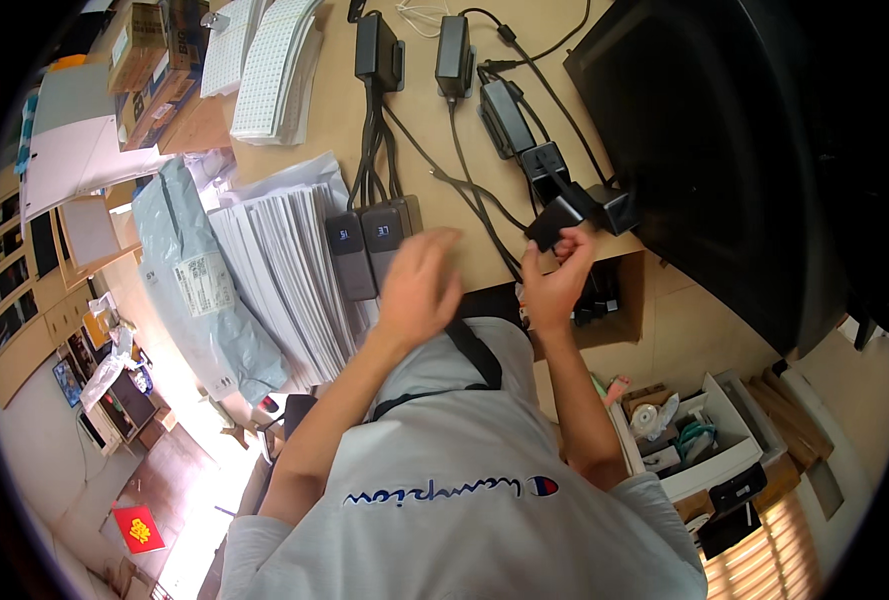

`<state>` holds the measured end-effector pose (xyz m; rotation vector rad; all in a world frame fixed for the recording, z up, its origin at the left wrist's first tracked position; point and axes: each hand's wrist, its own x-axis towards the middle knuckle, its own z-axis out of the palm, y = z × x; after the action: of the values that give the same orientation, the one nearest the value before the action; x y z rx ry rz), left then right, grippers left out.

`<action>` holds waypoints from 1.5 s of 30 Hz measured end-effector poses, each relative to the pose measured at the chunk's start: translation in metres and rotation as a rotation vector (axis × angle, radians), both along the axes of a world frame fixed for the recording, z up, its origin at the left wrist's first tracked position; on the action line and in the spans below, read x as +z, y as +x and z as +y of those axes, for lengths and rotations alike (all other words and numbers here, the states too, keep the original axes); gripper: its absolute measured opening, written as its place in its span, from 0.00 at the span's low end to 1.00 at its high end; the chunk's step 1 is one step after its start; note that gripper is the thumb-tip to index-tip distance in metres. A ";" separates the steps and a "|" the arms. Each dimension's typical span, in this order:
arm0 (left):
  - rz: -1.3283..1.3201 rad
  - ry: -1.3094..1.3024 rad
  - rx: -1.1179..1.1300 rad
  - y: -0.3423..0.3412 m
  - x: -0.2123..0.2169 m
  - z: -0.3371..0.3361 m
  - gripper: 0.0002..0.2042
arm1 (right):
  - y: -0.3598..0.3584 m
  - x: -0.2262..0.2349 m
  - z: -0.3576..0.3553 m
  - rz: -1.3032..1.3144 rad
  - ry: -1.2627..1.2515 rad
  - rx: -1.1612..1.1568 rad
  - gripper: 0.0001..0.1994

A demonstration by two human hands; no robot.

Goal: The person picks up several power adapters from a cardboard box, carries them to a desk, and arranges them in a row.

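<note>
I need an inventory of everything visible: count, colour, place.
table: one, light wood, top centre
power banks: two, dark grey, table edge
rectangular device: one, black, in right hand
power adapters: at least three, black, table
cables: several, mostly black, table
monitor: one, black, right
paper stack: one, white, beside power banks
plastic mailer: one, grey, left of paper stack
printed sheets: two piles, white, upper left
cardboard boxes: several, brown, upper left
open container: one, white, lower right
flat item: one, red, lower left
shirt: one, light grey, bottom
left hand: one, bare, near power banks
right hand: one, bare, centre
</note>
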<state>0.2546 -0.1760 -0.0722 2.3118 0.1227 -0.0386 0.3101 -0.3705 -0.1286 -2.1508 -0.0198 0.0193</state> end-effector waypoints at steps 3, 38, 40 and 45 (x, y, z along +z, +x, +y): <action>0.107 -0.123 -0.132 0.003 -0.015 -0.018 0.19 | 0.015 -0.006 -0.004 0.034 -0.111 -0.102 0.36; 0.274 -0.519 0.419 -0.020 -0.025 -0.035 0.29 | -0.026 0.005 0.055 0.467 0.867 -0.075 0.12; 0.304 -0.530 0.433 -0.023 -0.027 -0.035 0.29 | -0.023 0.006 0.056 0.481 0.872 -0.071 0.12; 0.348 -0.810 0.557 -0.032 -0.043 -0.036 0.30 | -0.006 0.000 0.048 0.621 0.795 -0.008 0.16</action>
<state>0.2229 -0.2124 -0.1156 1.3872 0.7715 -0.1727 0.3037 -0.3223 -0.1285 -1.2803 0.2938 0.5751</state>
